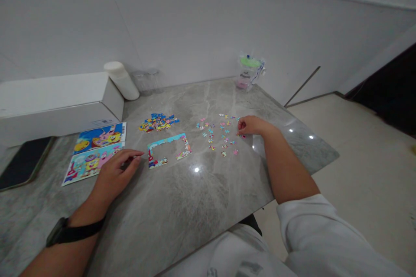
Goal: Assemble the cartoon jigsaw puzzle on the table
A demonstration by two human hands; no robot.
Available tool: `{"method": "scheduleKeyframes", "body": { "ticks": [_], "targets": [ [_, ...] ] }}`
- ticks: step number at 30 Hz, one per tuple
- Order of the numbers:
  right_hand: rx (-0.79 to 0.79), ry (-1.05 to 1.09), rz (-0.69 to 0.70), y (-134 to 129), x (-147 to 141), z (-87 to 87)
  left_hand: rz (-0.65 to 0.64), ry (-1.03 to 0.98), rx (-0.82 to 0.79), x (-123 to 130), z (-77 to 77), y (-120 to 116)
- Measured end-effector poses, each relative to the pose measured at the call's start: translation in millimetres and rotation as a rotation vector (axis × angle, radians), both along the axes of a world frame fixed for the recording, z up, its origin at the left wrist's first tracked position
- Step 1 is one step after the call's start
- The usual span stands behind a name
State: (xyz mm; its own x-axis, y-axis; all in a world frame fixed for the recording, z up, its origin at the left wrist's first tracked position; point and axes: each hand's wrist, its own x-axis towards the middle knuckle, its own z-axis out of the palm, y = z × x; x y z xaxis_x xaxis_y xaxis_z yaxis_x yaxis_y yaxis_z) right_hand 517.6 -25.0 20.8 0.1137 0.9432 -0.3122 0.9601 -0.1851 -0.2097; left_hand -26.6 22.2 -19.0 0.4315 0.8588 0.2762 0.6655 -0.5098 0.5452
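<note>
My right hand (pixel 248 125) is at the right edge of the scattered jigsaw pieces (pixel 211 131), its fingers curled together. Whatever is between those fingertips is hidden. My left hand (pixel 117 173) rests by the lower right of the picture sheet (pixel 81 169), thumb and index finger stretched out and apart. Just beyond its fingertips lies a partly joined jigsaw border (pixel 165 140), with a bare middle and a gap along its near side. Behind the border is a heap of jigsaw pieces (pixel 158 122), mostly blue and yellow.
At the left a white box (pixel 55 95) stands near the wall, a dark phone (pixel 24 162) in front of it. A white bottle (pixel 121 80) leans by the box, beside clear glasses (pixel 147 81). A plastic bag (pixel 248 72) stands at the table's back right corner.
</note>
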Motion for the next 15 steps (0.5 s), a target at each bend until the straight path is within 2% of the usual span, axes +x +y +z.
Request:
{"method": "scheduleKeyframes", "body": {
  "ticks": [5, 11, 15],
  "targets": [
    [0.062, -0.060, -0.014, 4.1, -2.5, -2.3, -0.009, -0.016, 0.012, 0.7, -0.3, 0.5],
    [0.011, -0.019, 0.026, 3.6, -5.1, -2.8, -0.007, -0.019, 0.001, 2.7, 1.5, -0.9],
    [0.078, -0.059, 0.014, 4.8, -7.5, -2.6, 0.003, -0.026, -0.007, 4.1, 3.5, -2.2]
  ]
}}
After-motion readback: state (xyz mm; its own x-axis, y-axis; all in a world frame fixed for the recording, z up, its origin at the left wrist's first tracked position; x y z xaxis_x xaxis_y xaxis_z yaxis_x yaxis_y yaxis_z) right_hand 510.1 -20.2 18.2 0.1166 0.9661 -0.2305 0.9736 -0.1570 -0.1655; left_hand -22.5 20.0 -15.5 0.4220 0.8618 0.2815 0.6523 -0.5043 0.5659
